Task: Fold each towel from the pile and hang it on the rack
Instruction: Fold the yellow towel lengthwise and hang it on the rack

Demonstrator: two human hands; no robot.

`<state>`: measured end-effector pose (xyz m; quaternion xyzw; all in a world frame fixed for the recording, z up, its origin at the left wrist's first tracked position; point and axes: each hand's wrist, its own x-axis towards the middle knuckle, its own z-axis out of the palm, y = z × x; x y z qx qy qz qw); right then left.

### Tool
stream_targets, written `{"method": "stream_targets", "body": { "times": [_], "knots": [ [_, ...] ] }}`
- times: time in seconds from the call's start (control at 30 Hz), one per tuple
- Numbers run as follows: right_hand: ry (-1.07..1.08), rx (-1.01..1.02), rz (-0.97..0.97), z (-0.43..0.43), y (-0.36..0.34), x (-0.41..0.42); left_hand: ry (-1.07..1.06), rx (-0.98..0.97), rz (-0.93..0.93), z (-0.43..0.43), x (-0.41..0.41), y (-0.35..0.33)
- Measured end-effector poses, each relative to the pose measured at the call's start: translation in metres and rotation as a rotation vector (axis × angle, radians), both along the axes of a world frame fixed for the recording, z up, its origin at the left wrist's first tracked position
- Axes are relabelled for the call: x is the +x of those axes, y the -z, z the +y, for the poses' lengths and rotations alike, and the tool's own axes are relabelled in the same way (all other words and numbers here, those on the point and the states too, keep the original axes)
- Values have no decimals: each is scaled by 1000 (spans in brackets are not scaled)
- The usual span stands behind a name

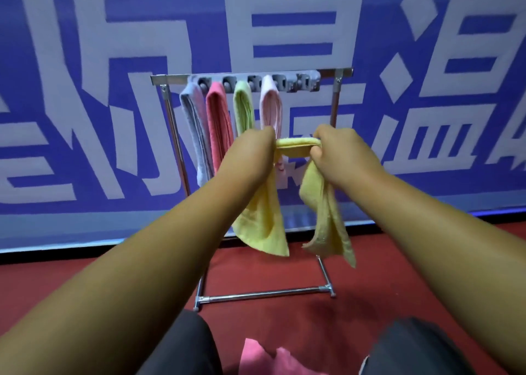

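Observation:
A yellow towel [264, 221] stretches between both hands in front of the rack, its two ends hanging down. My left hand [253, 144] grips one side of the folded top edge and my right hand [338, 149] grips the other. The metal rack [336, 101] stands on the floor behind, with a grey clip bar along its top. Four folded towels hang from it: a grey towel [193, 118], a red-pink towel [219, 124], a green towel [243, 109] and a pale pink towel [270, 107]. A pink towel [264, 357] lies between my knees at the bottom edge.
A blue banner [85, 61] with large white characters forms the wall behind the rack. The floor [398, 275] is dark red. The rack's base bar [264, 295] lies just ahead of my knees. The clips [301, 84] at the rack's right end hold nothing.

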<state>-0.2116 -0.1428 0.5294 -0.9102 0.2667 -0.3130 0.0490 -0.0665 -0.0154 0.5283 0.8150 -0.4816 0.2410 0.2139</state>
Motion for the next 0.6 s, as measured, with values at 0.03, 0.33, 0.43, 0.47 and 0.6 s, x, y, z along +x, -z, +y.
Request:
{"method": "stream_targets", "body": {
  "times": [0.03, 0.33, 0.43, 0.47, 0.6],
  "knots": [
    [13, -20, 30, -3, -6, 1, -4, -12, -7, -4, 1, -6],
    [127, -43, 178, -40, -24, 25, -36, -6, 18, -57, 22, -31],
    [123, 11, 117, -53, -27, 33, -82, 29, 17, -65, 28, -33],
    [111, 34, 77, -59, -28, 35, -86, 25, 20, -71, 32, -32],
    [63, 64, -25, -82, -38, 44, -78, 27, 34, -96, 48, -32]
  ]
}}
